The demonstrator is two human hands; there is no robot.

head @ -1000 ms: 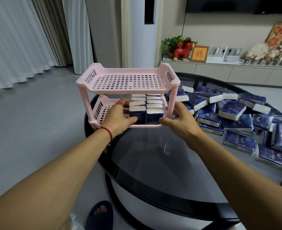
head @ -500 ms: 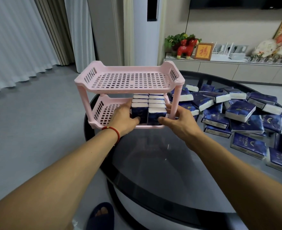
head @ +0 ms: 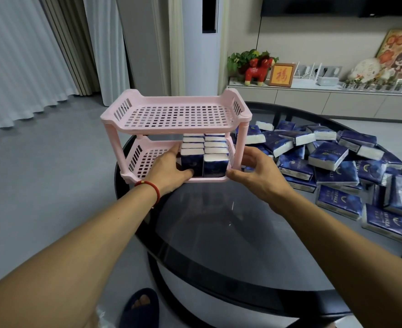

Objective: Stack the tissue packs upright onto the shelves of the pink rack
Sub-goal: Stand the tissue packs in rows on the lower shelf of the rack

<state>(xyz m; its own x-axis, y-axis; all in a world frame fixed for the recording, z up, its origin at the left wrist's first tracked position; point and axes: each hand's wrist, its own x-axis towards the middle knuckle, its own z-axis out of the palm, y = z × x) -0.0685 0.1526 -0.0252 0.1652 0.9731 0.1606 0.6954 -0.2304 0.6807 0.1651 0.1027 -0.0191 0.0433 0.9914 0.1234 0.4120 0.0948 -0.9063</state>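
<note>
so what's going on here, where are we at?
A person is filling the pink rack with tissue packs. Two rows of upright packs stand on the right part of the lower shelf; the top shelf is bare. The left hand presses the front-left pack, and the right hand is at the rack's front-right post. Many loose packs lie on the glass table.

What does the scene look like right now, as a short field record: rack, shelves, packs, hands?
rack: pink rack on glass table
top shelf: bare
bottom shelf: two rows of upright tissue packs, right side
loose packs: pile on the table, right of rack
left hand: against front-left pack
right hand: at rack's front-right corner
</note>
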